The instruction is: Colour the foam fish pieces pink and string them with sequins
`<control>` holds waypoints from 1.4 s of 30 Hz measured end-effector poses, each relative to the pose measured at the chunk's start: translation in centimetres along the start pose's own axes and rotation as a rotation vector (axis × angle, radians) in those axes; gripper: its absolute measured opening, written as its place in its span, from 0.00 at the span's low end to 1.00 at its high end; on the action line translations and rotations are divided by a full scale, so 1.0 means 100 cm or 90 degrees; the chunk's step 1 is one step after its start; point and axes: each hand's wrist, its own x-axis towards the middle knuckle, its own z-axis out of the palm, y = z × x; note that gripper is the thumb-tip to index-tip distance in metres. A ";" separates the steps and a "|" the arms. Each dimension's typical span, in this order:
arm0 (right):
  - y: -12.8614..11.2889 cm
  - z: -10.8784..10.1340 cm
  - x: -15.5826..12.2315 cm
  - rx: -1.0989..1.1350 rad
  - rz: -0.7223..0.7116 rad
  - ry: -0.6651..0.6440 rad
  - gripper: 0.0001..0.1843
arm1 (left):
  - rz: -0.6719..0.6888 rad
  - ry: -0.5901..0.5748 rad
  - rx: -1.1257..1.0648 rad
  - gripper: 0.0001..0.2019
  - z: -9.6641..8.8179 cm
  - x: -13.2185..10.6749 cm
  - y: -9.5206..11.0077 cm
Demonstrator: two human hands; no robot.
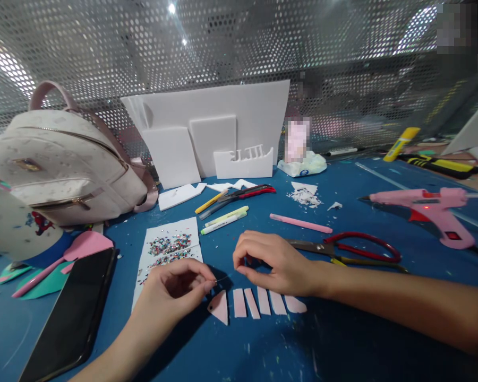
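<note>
A thin, pale strand [223, 277], like thread or fine wire, runs between my two hands above the blue table. My left hand [175, 289] pinches its left end between thumb and forefinger; a tiny thing at the fingertips is too small to name. Closed, with curled fingers, my right hand [276, 262] has its fingertips at the strand's other end. Just below lies a row of pink pieces cut from a flat sheet: a triangular piece [220, 307] with a dark dot, several strips [239, 303], and a rounded end piece [296, 304].
Small colourful gems [169, 245] lie on white paper [195, 228] behind my left hand. Scissors [342, 246], a pink pen [300, 223] and a pink glue gun [422, 204] are on the right. A phone [74, 313] and backpack [59, 159] stand left, foam boards [171, 154] behind.
</note>
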 end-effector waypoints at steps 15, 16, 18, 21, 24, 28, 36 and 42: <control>0.003 0.001 -0.006 -0.052 -0.054 -0.009 0.05 | -0.033 -0.003 -0.043 0.07 0.027 0.010 0.002; 0.002 0.000 -0.006 -0.049 -0.054 -0.006 0.04 | -0.032 0.008 -0.031 0.08 0.029 0.011 0.003; 0.002 0.000 -0.006 -0.034 -0.049 0.001 0.03 | -0.032 0.025 -0.025 0.08 0.032 0.013 0.004; 0.001 -0.001 -0.006 -0.003 -0.032 0.010 0.02 | -0.024 0.029 -0.032 0.09 0.033 0.014 0.003; 0.002 -0.001 -0.006 0.004 -0.034 0.007 0.02 | -0.021 0.023 -0.048 0.09 0.033 0.014 0.003; 0.001 -0.002 -0.005 0.009 -0.029 0.017 0.03 | -0.009 0.016 -0.067 0.07 0.030 0.009 0.006; 0.002 -0.003 -0.004 -0.014 0.174 0.158 0.08 | 0.117 0.041 0.047 0.08 0.020 0.002 0.010; 0.001 -0.003 -0.005 0.066 0.155 0.232 0.10 | 0.135 0.038 0.052 0.09 0.020 0.003 0.007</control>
